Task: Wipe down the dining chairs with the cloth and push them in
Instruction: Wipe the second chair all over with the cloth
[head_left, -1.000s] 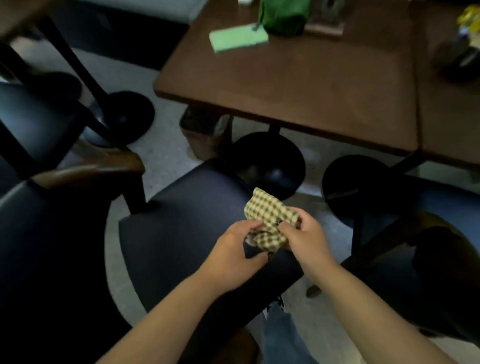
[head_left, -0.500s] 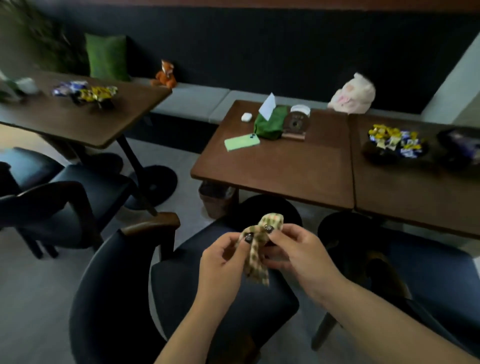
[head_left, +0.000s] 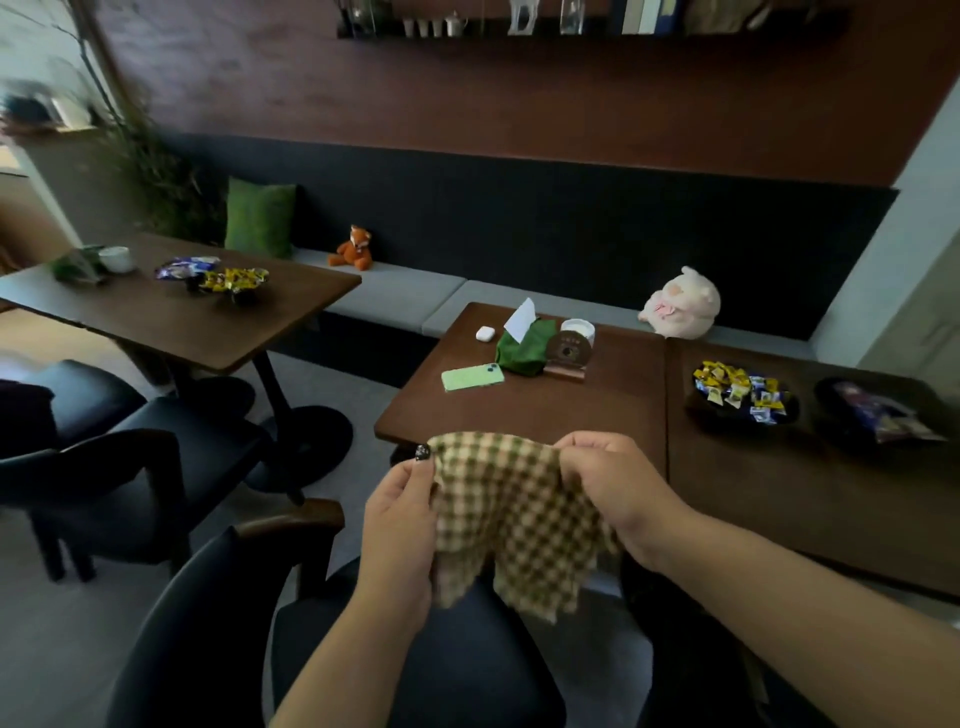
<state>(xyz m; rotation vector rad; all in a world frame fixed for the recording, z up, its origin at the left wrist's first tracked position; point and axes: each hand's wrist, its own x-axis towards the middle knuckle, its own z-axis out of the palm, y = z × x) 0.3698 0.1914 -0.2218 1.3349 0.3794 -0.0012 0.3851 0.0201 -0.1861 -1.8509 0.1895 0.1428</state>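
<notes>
Pinching the top corners of a checked cloth (head_left: 514, 514), the left hand (head_left: 400, 525) and right hand (head_left: 618, 493) hold it spread at lower centre of the frame, above a dark chair (head_left: 218, 623) before the brown worktop (head_left: 545, 410).

hidden: near edge of brown wooden table (head_left: 524, 410) behind green-and-cream checked cloth (head_left: 514, 514) | cut off: dark padded chair (head_left: 415, 675) at frame bottom | blurred: objects at upper left | too small: shelf items along top edge
</notes>
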